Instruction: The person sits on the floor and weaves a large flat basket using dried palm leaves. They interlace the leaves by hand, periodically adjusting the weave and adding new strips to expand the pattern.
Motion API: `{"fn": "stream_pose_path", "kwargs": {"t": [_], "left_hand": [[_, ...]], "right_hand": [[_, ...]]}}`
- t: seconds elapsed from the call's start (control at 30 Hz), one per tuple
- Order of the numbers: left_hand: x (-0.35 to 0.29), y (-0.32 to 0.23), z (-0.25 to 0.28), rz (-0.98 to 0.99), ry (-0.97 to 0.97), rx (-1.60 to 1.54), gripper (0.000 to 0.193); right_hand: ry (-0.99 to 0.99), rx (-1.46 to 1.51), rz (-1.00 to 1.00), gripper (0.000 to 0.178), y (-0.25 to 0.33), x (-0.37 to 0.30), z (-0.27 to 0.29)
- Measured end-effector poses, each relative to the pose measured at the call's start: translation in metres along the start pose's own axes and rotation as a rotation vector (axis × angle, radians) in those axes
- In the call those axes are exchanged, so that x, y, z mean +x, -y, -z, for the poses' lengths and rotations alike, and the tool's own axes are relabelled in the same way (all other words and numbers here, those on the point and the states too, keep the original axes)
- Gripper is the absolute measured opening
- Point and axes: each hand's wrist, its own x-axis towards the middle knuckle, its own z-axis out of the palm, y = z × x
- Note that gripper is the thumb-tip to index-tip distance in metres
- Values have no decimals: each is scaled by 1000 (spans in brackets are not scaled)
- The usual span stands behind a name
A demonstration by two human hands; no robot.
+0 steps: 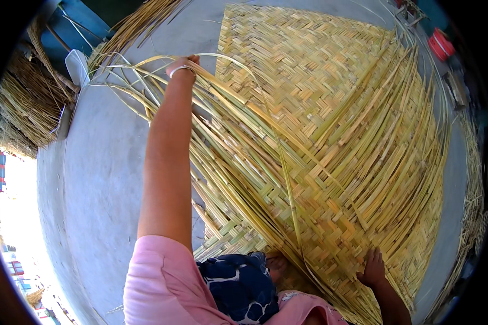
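A large woven mat (303, 65) of flat split-cane strips spreads over the floor, and its loose strips (385, 135) fan out on the right. My left arm reaches far forward, where my left hand (181, 65) is closed around a long cane strip (228, 86) at the upper left edge of the weave. Beneath that arm lie many loose strips (238, 157), running diagonally across the mat. Low on the right, my right hand (373, 268) rests flat on the weave with its fingers stretched out. One thin strip (284, 168) arches up and bends down over the mat's middle.
Grey concrete floor (103, 168) surrounds the mat. Bundles of dry stalks (32, 103) lean at the far left, and more reeds (141, 24) lie at the top. A red object (441, 44) stands at the upper right. Cut strips (474, 179) line the right side.
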Motion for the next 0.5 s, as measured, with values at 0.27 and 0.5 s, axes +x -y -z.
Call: {"fn": "stream_pose_path", "kwargs": {"t": [0.27,0.5], "left_hand": [[9,-200,-5,-228,167,94,28],[-109,-330,-23,-288,71,-196,24]], "right_hand": [[-13,-69,-10,104,-4,0,-11],[-21,-117,25,101,-14,-3,-19]]}}
